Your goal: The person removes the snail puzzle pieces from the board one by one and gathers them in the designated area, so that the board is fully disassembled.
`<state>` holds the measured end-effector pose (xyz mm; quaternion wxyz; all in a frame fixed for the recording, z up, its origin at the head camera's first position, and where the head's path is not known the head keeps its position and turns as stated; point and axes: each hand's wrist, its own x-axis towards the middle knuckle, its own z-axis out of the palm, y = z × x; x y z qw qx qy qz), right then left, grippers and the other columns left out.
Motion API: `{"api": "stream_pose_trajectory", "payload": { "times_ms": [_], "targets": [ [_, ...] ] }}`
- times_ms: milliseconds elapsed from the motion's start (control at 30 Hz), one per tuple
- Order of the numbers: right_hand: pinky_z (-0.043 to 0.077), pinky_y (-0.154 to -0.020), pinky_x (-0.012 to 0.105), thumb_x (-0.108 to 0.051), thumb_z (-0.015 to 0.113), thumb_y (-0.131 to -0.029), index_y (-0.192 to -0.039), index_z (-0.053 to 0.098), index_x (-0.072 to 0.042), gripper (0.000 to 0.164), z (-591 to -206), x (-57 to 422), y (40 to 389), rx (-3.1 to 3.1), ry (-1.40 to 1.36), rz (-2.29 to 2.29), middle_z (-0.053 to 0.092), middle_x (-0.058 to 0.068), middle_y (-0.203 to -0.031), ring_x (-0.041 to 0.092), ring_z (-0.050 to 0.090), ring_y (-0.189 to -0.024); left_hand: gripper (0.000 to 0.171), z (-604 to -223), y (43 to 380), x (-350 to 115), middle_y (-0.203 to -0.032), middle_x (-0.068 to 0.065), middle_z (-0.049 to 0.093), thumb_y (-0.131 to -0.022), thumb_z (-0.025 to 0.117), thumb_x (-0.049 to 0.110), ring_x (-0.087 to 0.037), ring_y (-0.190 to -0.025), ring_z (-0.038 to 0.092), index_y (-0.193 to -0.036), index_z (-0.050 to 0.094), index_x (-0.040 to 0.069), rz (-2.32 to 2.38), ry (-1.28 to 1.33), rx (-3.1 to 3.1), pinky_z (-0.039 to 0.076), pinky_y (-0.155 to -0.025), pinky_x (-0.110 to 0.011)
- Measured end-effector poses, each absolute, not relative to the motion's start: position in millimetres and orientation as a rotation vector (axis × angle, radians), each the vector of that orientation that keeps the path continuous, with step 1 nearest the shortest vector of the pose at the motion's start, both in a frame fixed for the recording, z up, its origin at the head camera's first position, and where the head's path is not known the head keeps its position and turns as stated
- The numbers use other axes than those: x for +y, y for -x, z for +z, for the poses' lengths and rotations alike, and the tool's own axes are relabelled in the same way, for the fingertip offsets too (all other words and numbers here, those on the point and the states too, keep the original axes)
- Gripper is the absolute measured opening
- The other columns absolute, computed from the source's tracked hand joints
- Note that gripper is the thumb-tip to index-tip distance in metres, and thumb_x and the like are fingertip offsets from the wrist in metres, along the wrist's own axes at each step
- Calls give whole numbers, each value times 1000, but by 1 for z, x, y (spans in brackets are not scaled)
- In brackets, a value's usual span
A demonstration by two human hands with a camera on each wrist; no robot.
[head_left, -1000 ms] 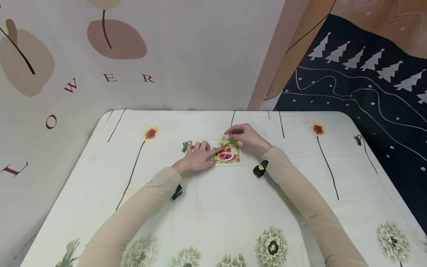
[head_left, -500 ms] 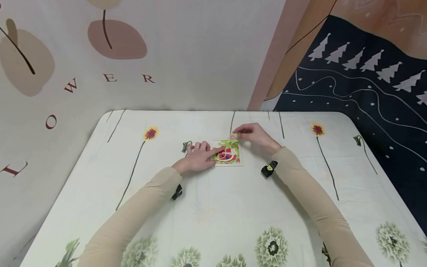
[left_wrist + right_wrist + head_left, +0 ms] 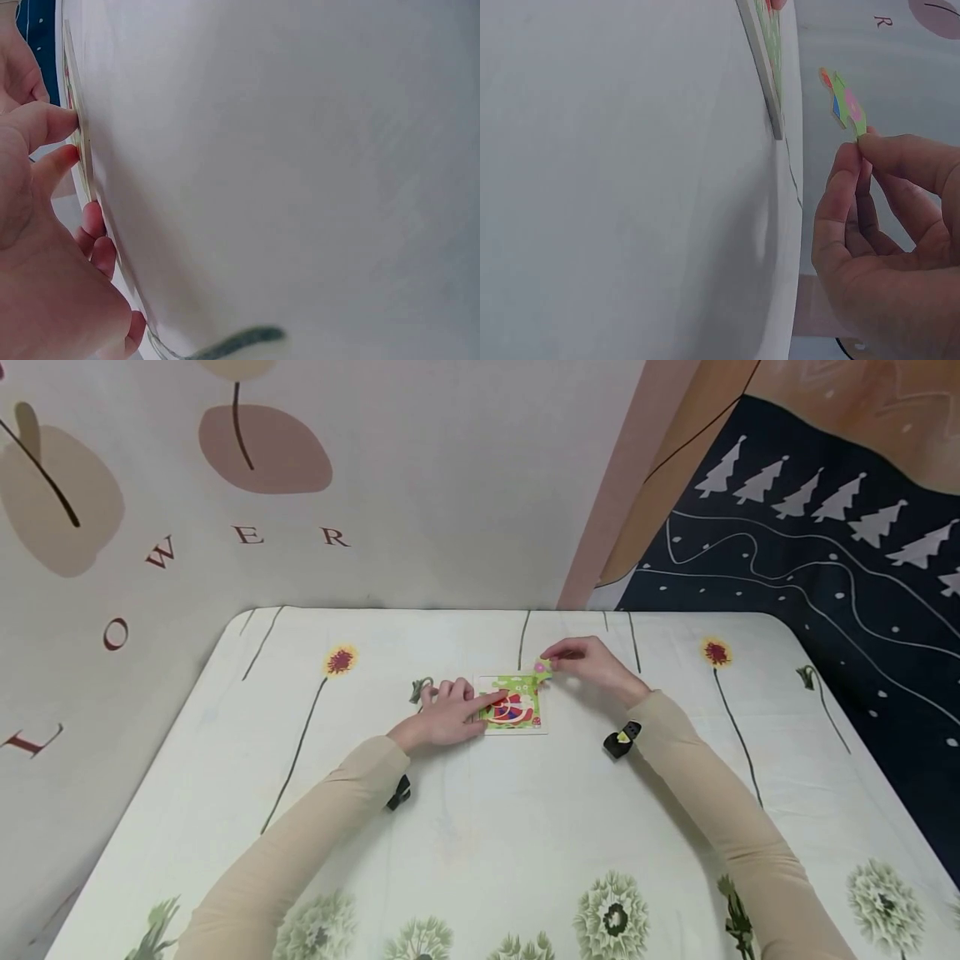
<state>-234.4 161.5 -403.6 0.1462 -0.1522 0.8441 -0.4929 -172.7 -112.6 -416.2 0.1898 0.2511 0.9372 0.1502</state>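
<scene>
A small square jigsaw puzzle (image 3: 517,732) with a red and blue snail-like picture on green lies flat in a pale frame on the table. My left hand (image 3: 447,717) rests at its left side, the index finger stretched across the picture. Seen from the left wrist, the thumb and a finger touch the puzzle frame (image 3: 84,142). Just off the upper right corner, my right hand (image 3: 588,662) pinches a puzzle piece (image 3: 542,668) between thumb and fingers. In the right wrist view this green puzzle piece (image 3: 850,103) carries a pink flower and is held up above the tabletop.
A white cloth (image 3: 480,827) printed with flowers covers the table. Behind it hangs a pale wall cloth (image 3: 450,527) with letters and shapes; a dark cloth (image 3: 795,552) with white trees is at the right. Each wrist wears a black camera (image 3: 619,742).
My right hand has moved right with the puzzle piece, from over the puzzle's upper part to its upper right corner. The left hand has stayed in place.
</scene>
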Motion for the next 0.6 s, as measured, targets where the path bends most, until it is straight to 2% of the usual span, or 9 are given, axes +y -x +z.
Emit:
{"api": "stream_pose_trajectory", "payload": {
  "times_ms": [333, 600],
  "targets": [
    [41, -82, 31, -11, 64, -91, -111, 70, -2, 23, -407, 177, 234, 2438, 490, -1463, 67, 6, -100, 17, 58, -91, 57, -416, 173, -111, -104, -3, 33, -98, 50, 38, -26, -102, 27, -152, 30, 37, 418, -712, 2631, 12, -92, -56],
    [40, -85, 32, -6, 62, -93, -117, 65, 6, 27, -402, 182, 234, 2472, 385, -1376, 63, 19, -111, 24, 55, -97, 57, -417, 174, -113, -104, -3, 33, -98, 50, 38, -26, -101, 27, -152, 29, 37, 426, -718, 2630, 11, -92, -56]
  ]
}}
